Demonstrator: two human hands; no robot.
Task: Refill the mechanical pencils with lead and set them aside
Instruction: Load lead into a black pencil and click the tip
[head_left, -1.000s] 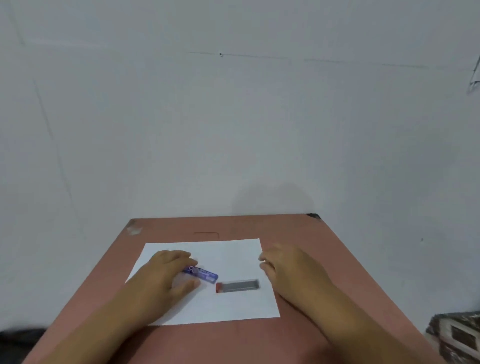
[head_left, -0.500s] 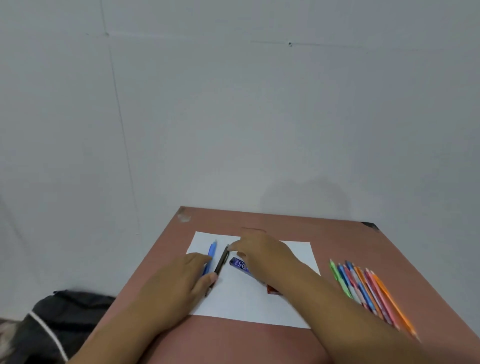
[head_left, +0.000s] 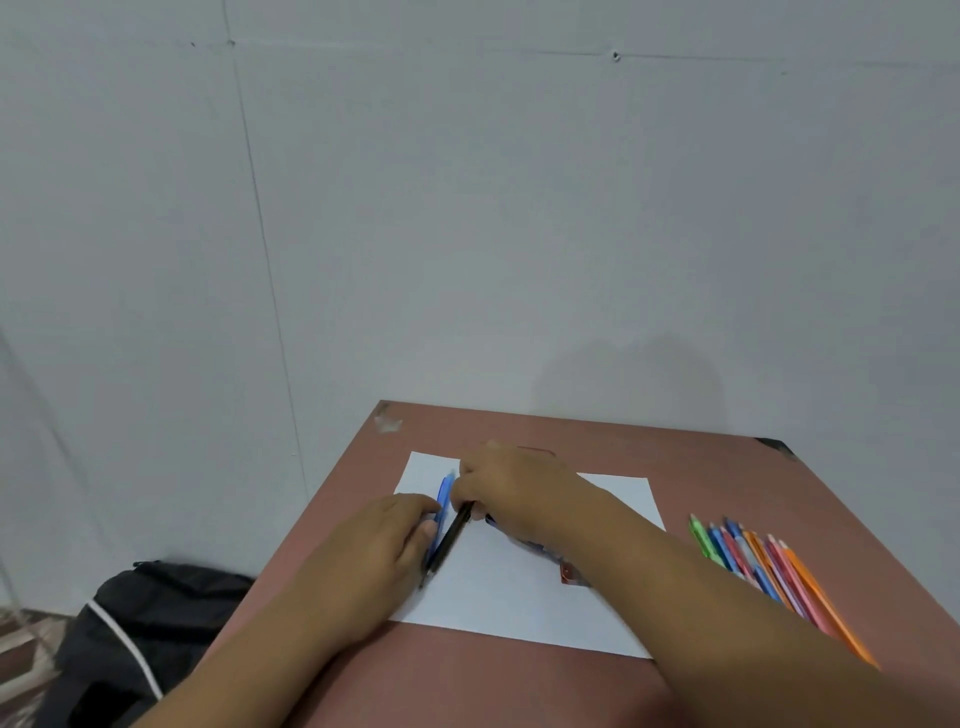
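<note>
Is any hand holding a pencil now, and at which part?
The right hand touches the black pencil at its far end; a real grip cannot be told. The left hand rests beside the blue pencil.

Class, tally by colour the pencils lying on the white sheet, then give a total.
Blue pencil: 1
Black pencil: 1
Total on the white sheet: 2

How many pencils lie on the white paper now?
2: a blue pencil beside the left hand, and a black pencil just right of it, under the right hand. Hands may hide more.
</note>
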